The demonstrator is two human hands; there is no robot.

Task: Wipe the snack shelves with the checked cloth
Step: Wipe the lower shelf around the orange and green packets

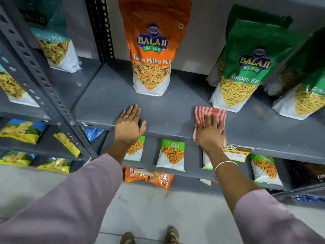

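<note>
right hand (210, 133) spread flat, pressing the red-and-white checked cloth (209, 114) onto the front part of the grey shelf (109, 104), just before a green ratlami sev bag (244, 67). left hand (129, 123) released, palm down on the shelf's front edge, gripping nothing, a ring on one finger. orange tikha mitha mix bag (152, 50) upright farther back, between both hands. small snack packets (172, 154) on the lower shelf; yellow price tag (236, 153) at the edge beside the right wrist.
</note>
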